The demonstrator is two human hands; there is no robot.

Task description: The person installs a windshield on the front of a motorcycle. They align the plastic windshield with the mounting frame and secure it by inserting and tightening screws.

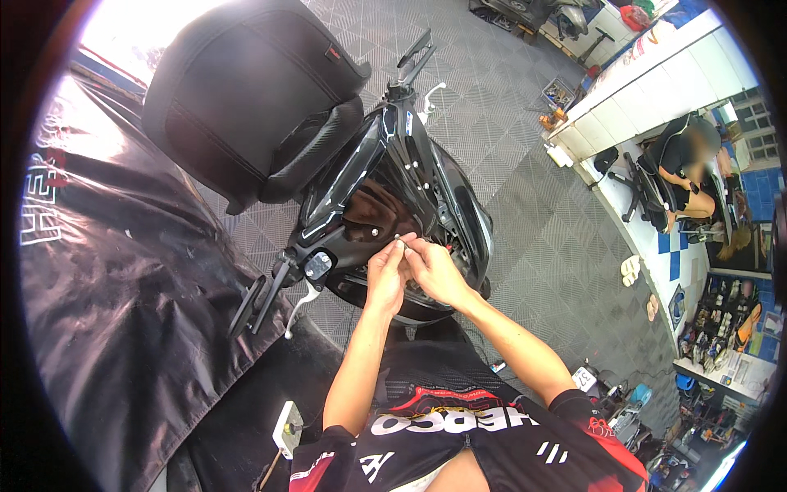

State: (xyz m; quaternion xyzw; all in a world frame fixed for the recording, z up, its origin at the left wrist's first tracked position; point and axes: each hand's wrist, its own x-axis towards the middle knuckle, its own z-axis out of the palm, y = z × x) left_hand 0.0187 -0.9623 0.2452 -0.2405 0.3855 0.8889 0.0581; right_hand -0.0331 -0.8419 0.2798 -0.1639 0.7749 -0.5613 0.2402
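My left hand [385,275] and my right hand [436,271] meet over the front of a black scooter [344,193]. Thumbs and fingertips are pinched together around something small and greyish, too small to make out. Just beyond the fingertips is the scooter's glossy dark front panel, with a few bright bolt heads on it. To the right of my right hand, wiring and inner parts show at the scooter's front end. A silver brake lever [302,310] and a handlebar switch housing [317,264] lie left of my left hand.
Beyond the handlebar rises the large black seat [254,98]. A black cover sheet [131,303] drapes along the left. Grey patterned tiles [525,221] make up the floor. At right, a person [676,160] sits on a chair behind a low white wall [639,90]. Sandals [630,271] lie on the floor.
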